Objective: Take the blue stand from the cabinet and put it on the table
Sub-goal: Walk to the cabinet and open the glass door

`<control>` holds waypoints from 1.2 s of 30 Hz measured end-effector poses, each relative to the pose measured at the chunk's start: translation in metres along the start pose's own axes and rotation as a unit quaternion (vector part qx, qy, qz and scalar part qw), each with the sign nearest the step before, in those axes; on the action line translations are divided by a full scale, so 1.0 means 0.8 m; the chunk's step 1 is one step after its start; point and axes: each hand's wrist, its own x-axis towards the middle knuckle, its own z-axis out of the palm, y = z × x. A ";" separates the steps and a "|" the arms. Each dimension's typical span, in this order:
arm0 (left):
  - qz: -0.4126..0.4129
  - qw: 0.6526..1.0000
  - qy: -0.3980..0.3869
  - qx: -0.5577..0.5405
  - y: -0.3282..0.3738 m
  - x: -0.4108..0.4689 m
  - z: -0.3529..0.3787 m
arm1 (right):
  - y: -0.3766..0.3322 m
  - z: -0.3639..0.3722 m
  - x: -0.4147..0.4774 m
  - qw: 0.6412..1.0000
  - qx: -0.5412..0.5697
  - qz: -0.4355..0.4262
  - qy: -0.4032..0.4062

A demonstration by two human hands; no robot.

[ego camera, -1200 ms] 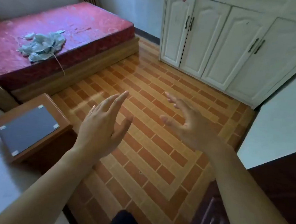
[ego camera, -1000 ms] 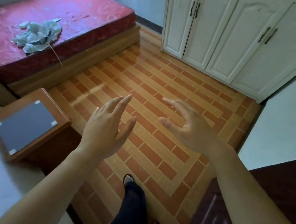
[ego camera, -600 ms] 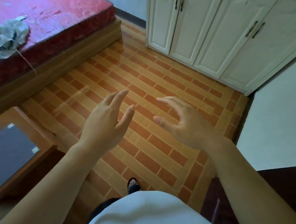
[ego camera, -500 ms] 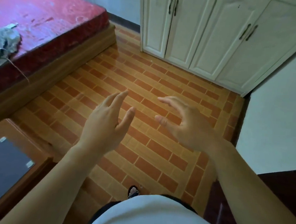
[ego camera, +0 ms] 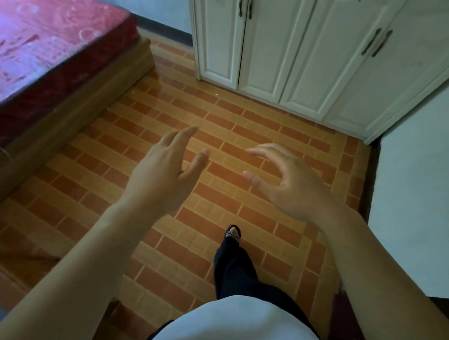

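Observation:
A white cabinet (ego camera: 317,52) with several closed panelled doors and dark handles stands against the far wall, ahead and to the right. No blue stand is in view. My left hand (ego camera: 165,174) and my right hand (ego camera: 288,181) are held out in front of me above the tiled floor, both with fingers apart and holding nothing. They are well short of the cabinet doors.
A bed with a red mattress (ego camera: 42,40) on a wooden frame fills the left side. Orange brick-pattern floor (ego camera: 221,122) lies between me and the cabinet. A white wall (ego camera: 422,182) juts in at the right. My leg and sandalled foot (ego camera: 232,233) step forward below.
I have walked toward the cabinet, which now looks nearer and larger. The small wooden table at the left has slid out of view. Both hands stay empty and spread.

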 end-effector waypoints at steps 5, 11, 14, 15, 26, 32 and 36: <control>-0.001 1.000 -0.018 0.022 -0.009 0.125 0.008 | 0.022 -0.035 0.133 1.000 -0.009 -0.012 -0.026; 0.000 0.998 -0.042 0.038 -0.015 0.267 -0.001 | 0.046 -0.079 0.267 0.999 -0.038 -0.016 -0.019; -0.005 0.998 -0.033 0.045 -0.024 0.323 -0.009 | 0.051 -0.092 0.323 0.998 -0.048 -0.018 -0.029; -0.004 0.998 -0.032 0.045 -0.028 0.341 -0.012 | 0.052 -0.096 0.340 0.998 -0.046 -0.020 -0.030; 0.055 0.998 -0.037 -0.014 -0.080 0.571 -0.028 | 0.053 -0.151 0.532 1.000 -0.024 0.006 0.017; 0.111 0.992 -0.063 -0.014 -0.082 0.694 -0.047 | 0.061 -0.189 0.622 0.997 -0.024 0.052 0.049; 0.144 0.987 -0.073 -0.016 -0.070 0.760 -0.037 | 0.084 -0.215 0.661 0.995 -0.018 0.070 0.074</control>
